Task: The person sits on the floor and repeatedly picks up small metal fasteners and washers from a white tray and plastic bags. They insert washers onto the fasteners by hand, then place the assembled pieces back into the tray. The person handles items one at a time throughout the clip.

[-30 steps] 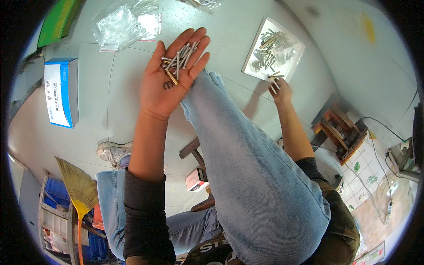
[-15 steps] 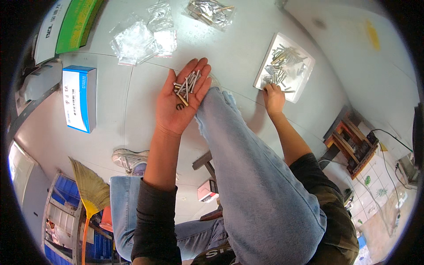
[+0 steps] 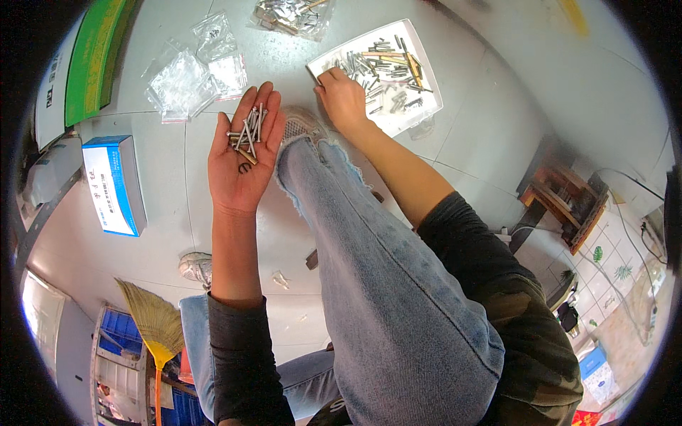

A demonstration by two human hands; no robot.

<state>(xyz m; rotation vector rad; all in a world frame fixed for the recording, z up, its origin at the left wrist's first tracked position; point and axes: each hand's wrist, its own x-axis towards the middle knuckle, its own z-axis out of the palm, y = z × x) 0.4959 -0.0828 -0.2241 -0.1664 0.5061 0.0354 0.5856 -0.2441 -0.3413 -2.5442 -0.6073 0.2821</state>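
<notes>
My left hand (image 3: 241, 170) is palm up, fingers stretched out. Several thin silver metal pins with small heads (image 3: 250, 129) lie across its palm and fingers, with one brass-coloured pin among them. A small black E-shaped clip (image 3: 245, 168) rests lower on the palm. Over the near left edge of a shallow white tray (image 3: 428, 67), my right hand (image 3: 344, 101) has its fingers curled and its thumb at the rim. Their tips are partly hidden. Loose silver, dark and brass-coloured pins (image 3: 387, 60) are spread in the tray, with small clear bags among them.
Clear plastic bags (image 3: 186, 84) lie beyond my left hand. A bag of metal parts (image 3: 291, 15) is at the far side. On the left are a blue-white box (image 3: 114, 186) and a green box (image 3: 99, 60). A broom (image 3: 150, 312) stands lower left; a wooden stool (image 3: 565, 206) is at right.
The tray has come left, closer to my left hand, and turned, with my right hand at its edge. The pins stay on my left palm. The whole view has shifted somewhat.
</notes>
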